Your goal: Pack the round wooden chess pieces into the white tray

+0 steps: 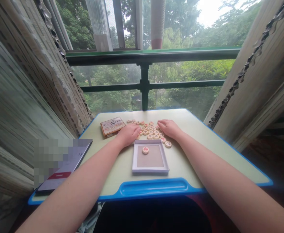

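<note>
Several round wooden Chinese chess pieces [151, 132] lie in a loose cluster on the table, marked with red or dark characters. My left hand [128, 134] rests at the cluster's left edge, its fingers stretched out and touching or covering a few pieces. On the opposite side, my right hand [169, 127] lies flat with its fingertips at the pieces. A shallow white box tray [133, 158] sits between my forearms. Inside it, toward the upper left, is one chess piece with a red character [145, 150]. Neither hand appears to grip anything.
A printed cardboard box [112, 126] stands left of the pieces, close to my left hand. At the table's left edge lies a tablet-like device [61, 171], partly blurred. The pale table [190, 155] has a blue rim with a pen groove [153, 187]. Railings and curtains surround it.
</note>
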Demonstrator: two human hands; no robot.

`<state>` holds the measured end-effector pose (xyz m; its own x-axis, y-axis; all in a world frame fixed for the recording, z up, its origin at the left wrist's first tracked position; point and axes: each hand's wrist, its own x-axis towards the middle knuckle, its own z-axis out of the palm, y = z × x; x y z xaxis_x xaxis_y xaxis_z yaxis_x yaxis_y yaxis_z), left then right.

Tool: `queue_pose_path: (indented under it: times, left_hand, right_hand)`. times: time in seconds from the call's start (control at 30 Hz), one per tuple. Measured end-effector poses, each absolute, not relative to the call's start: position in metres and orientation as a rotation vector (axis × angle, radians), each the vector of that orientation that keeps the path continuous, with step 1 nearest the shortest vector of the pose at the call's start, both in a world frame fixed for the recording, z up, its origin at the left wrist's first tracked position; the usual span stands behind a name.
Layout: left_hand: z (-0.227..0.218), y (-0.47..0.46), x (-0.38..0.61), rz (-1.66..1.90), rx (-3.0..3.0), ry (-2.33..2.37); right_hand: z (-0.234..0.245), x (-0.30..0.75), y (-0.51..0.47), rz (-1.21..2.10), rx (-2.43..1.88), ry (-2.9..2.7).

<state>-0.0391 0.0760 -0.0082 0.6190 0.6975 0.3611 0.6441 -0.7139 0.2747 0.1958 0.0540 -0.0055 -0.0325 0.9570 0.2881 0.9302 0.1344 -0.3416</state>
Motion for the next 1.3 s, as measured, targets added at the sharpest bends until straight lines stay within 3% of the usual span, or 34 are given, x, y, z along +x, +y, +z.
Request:
queue_pose_path:
  times: [0.27, 0.5, 0.9, 1.3]
  left_hand:
    - [-0.006, 0.074, -0.041, 0.69, 2.715, 1.125]
    - [-0.009, 0.075, -0.041, 0.706, 2.672, 1.232]
    - [-0.008, 0.074, -0.038, 0.698, 2.684, 1.188]
    - [-0.005, 0.071, -0.037, 0.689, 2.675, 1.216]
  right_hand:
    - [0.002, 0.197, 0.048, 0.144, -2.058, -1.663]
    - [-0.002, 0.202, 0.052, 0.171, -2.007, -1.581]
    - [-0.007, 0.194, 0.056, 0.093, -1.82, -2.029]
    - [-0.002, 0.187, 0.052, 0.138, -1.895, -1.967]
